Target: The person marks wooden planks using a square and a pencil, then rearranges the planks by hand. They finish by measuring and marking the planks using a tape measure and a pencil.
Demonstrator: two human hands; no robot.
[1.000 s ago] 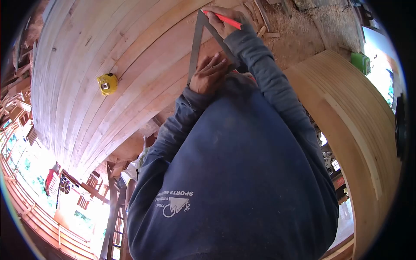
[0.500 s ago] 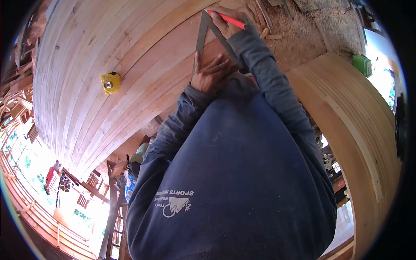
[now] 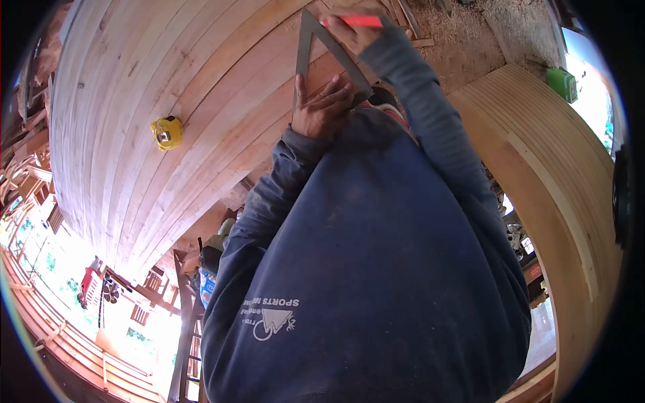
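Observation:
My left hand (image 3: pixel 322 113) presses a flat metal square (image 3: pixel 334 52) onto the planks, its thumb on one arm and its fingers over the other end. The square's pointed corner faces away from me. In my right hand (image 3: pixel 356 33), blurred by motion, is a flat red carpenter's pencil (image 3: pixel 363 21). Its tip is close beside the square's corner, with a small gap between them. Both lie over the wide panel of joined wooden planks (image 3: pixel 201 74).
A yellow tape measure (image 3: pixel 166 133) rests on the planks to the left. At right stands a curved-looking stack of boards (image 3: pixel 531 121), with a green container (image 3: pixel 561 84) beyond it. Sawdust and wood scraps (image 3: pixel 463 40) cover the ground at the top.
My right hand has swung the pencil flatter, and its tip has come slightly away from the square's corner. The square and left hand appear a little further left; the view has shifted slightly.

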